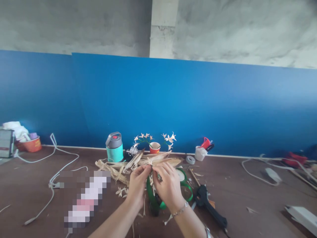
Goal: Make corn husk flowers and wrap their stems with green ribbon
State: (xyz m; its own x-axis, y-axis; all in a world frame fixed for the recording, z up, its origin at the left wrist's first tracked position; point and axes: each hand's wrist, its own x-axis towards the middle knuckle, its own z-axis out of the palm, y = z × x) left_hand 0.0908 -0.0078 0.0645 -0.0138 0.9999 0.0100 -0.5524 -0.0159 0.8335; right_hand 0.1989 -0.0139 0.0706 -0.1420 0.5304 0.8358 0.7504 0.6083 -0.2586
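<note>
My left hand (138, 181) and my right hand (168, 185) meet in front of me, thumbs and fingertips pinched together. A small pale husk flower (150, 161) pokes up between the fingertips; its lower end is hidden by them. Dried corn husks (135, 162) lie in a heap just beyond my hands. Below my wrists and partly covered by them is a roll of green tape (152, 198), with another green ribbon loop (190, 192) to the right. Loose pale flowers (121, 191) lie left of my left hand.
A black glue gun (209, 205) lies to the right. At the back stand a turquoise flask (115, 152), a red paper cup (155, 150) with flower sprays (170, 137), a tape roll (190, 160) and a white cup (200, 154). White cables (53, 178) cross the left side.
</note>
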